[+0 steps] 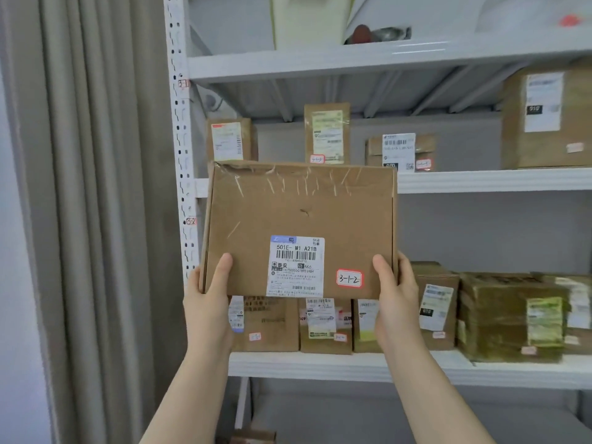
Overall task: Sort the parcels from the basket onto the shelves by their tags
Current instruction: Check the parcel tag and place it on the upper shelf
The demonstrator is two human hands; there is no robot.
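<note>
Left hand (pixel 209 294) and right hand (pixel 395 291) grip the lower corners of a flat cardboard parcel (pixel 299 216), thumbs on its front; its red-edged tag (pixel 349 279) reads 3-1-2; it is held upright before white shelves (pixel 480 181) lined with boxes.

Flat brown parcel (pixel 298 219), upright before shelves (pixel 480 181), tag (pixel 349 279) "3-1-2"
</note>
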